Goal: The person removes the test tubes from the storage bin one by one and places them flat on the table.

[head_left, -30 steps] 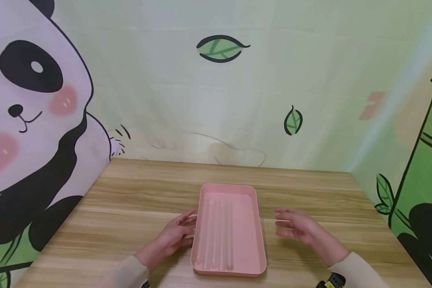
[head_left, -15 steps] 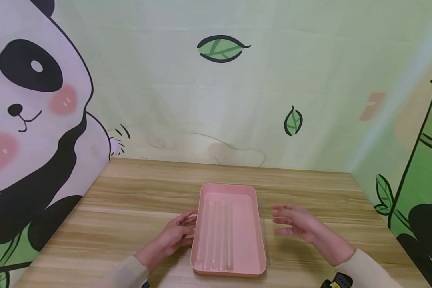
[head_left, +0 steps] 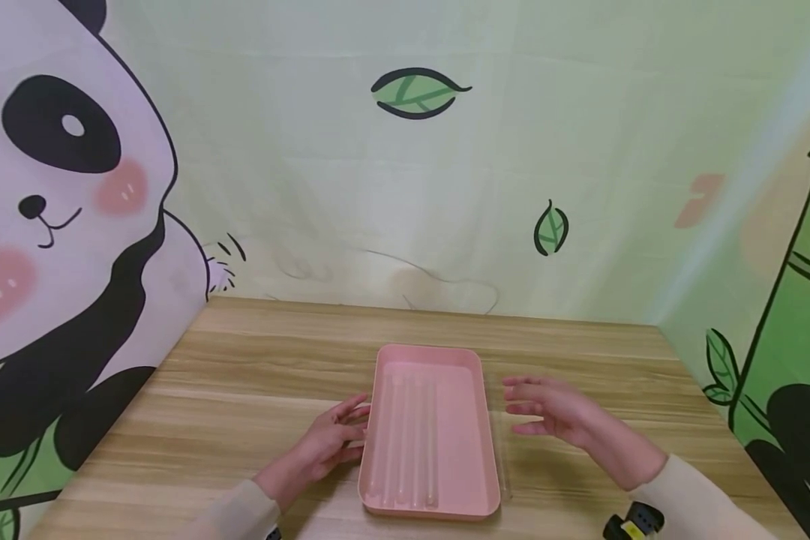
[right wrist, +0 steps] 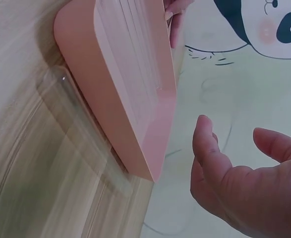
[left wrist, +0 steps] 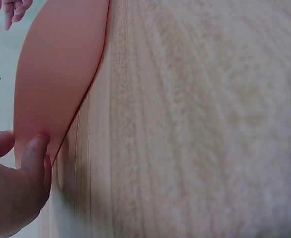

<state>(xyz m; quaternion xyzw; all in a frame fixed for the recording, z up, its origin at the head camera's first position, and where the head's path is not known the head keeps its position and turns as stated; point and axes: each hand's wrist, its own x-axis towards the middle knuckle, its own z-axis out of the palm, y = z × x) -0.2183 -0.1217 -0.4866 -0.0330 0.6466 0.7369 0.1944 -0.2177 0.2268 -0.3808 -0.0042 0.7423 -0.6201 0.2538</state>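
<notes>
A shallow pink tray (head_left: 466, 435) lies lengthwise on the wooden table, holding several clear, slender tubes (head_left: 415, 442) side by side in its left half. My left hand (head_left: 331, 442) is at the tray's left side, its fingertips touching the wall; the left wrist view shows the thumb (left wrist: 35, 148) against that wall. Along the outside of the right wall, another clear tube (right wrist: 86, 129) lies on the table, faint in the head view. Right of the tray hovers my right hand (head_left: 556, 412), its fingers spread and pointing at the tray, holding nothing.
The wooden table (head_left: 270, 352) ends at a back wall hung with a pale green printed cloth (head_left: 297, 187). A painted panda (head_left: 74, 225) covers the left side and green bamboo (head_left: 796, 337) the right.
My right hand has moved a little left and farther from me. The clear tube outside the tray now shows more, slightly farther right. My left hand and the tray stay put.
</notes>
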